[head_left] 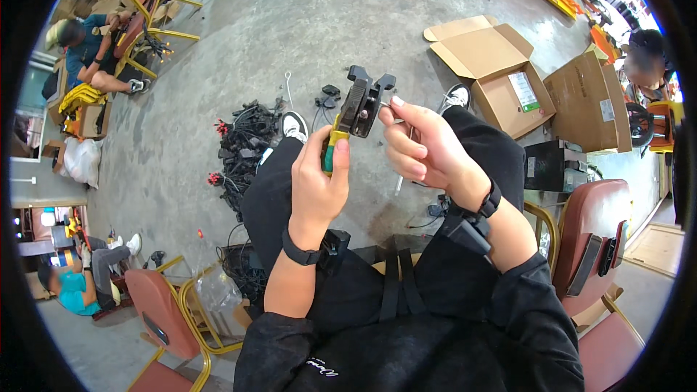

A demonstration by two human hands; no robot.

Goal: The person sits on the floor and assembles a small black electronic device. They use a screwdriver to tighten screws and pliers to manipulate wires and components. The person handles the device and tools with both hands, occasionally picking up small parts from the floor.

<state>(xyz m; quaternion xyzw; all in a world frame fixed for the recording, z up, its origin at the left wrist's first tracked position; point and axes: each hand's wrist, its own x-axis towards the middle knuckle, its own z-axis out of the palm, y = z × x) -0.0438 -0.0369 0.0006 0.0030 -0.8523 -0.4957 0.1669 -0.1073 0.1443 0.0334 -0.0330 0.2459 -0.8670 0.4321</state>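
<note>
My left hand (319, 181) is closed around a yellow-and-green piece (335, 147), held upright in front of me. At its upper end sits a black clamp-like bracket (361, 105) with two prongs and a small screw in its side. Between the fingertips of my right hand (428, 144) is a thin bent metal rod (399, 183), which looks like a hex key. Its short end points at the bracket's right side; whether it sits in a screw I cannot tell. The rod's long part runs down behind my fingers.
A heap of black cabled parts (250, 138) lies left of my feet, near a looped metal rod (288, 87). An open cardboard box (501, 72) and a black case (555, 165) stand at right. Red chairs (599, 236) flank me. Other people (91, 51) sit at the sides.
</note>
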